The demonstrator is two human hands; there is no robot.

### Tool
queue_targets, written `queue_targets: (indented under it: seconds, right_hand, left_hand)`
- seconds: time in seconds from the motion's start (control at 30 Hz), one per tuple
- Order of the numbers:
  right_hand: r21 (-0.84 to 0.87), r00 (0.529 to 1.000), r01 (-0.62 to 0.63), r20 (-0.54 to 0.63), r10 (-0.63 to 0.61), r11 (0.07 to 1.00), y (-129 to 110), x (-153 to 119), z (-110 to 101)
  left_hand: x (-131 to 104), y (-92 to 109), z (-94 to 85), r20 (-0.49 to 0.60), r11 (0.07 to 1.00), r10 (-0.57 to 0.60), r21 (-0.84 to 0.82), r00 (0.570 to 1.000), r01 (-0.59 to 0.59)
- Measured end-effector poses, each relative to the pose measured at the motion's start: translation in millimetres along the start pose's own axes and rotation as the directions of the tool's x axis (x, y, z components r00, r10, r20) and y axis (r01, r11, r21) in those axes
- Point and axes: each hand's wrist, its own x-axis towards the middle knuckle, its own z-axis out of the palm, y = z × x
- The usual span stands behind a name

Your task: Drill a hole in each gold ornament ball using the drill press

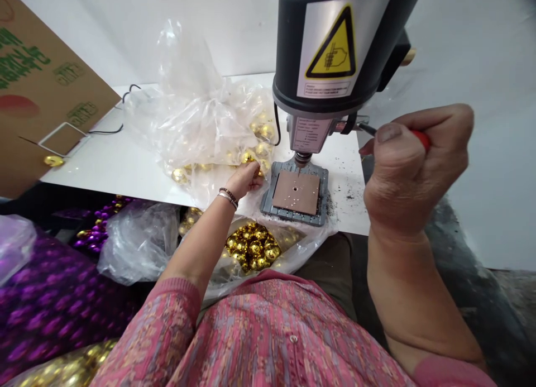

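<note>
My right hand (412, 175) is closed around the red-tipped feed handle (422, 138) of a black bench drill press (288, 52). Under its chuck (302, 158), a brown square block (287, 192) with a small hole rests on the grey drill base (270, 208). No ball sits on that block. Left of the base, my left hand (246, 179) reaches to the shiny gold balls (262, 131) at the mouth of a clear plastic bag (192, 119). Its fingers are curled together, and whatever is between them is hidden.
Dark shavings (349, 194) lie on the white table (146, 177). In my lap, an open plastic bag holds gold balls (253, 244). A cardboard box (62, 85) stands at left, above purple balls (54, 297) in bags. A black cable (276, 124) hangs beside the drill.
</note>
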Motion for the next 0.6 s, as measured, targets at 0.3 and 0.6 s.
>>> queue_targets:
  seconds: [0.3, 0.6]
  right_hand:
    - [-0.015, 0.999, 0.029, 0.018, -0.029, 0.999, 6.2, -3.0, 0.5]
    - [0.051, 0.999, 0.047, 0.005, -0.047, 0.998, 6.4, -3.8, 2.8]
  left_hand:
    - [-9.7, -5.1, 4.2, 0.006, 0.995, 0.045, -0.086, 0.999, -0.044]
    - [-33.6, -17.8, -27.7, 0.179, 0.949, 0.121, -0.308, 0.976, -0.061]
